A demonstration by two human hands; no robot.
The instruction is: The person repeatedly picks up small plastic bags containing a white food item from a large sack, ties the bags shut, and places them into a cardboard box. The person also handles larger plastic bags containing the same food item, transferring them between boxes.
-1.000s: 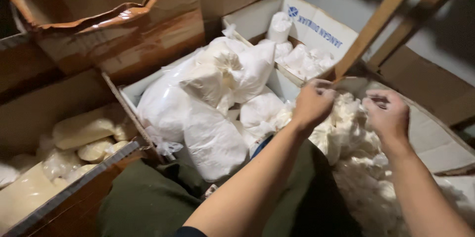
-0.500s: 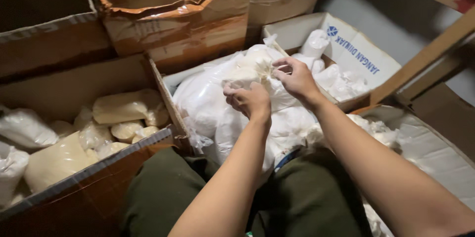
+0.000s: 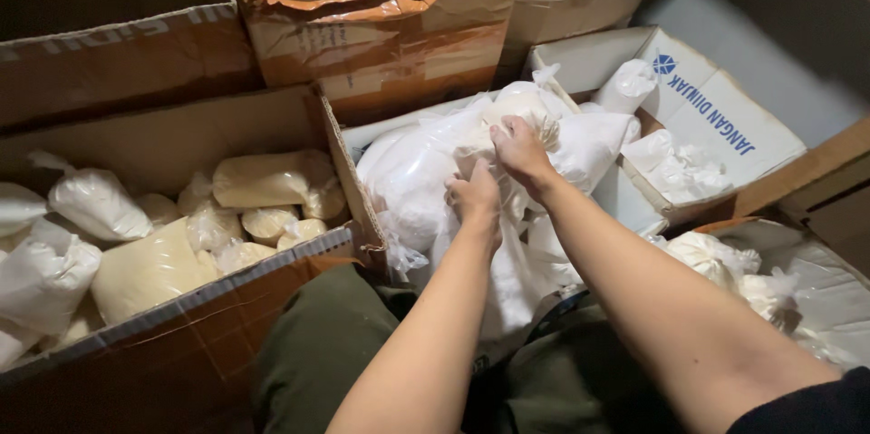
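I am gripping a white plastic bag (image 3: 435,171) with my left hand (image 3: 474,198); my right hand (image 3: 521,151) is pinching its top, just beyond the left.

Both forearms are bare from wrist to elbow. A dark sleeve (image 3: 816,402) edge shows behind the right grip (image 3: 521,151), and olive-green trousers (image 3: 317,352) cover the legs below the left grip (image 3: 473,198).

Both arms reach forward, left hand (image 3: 475,198) and right hand (image 3: 520,151) curled close together.
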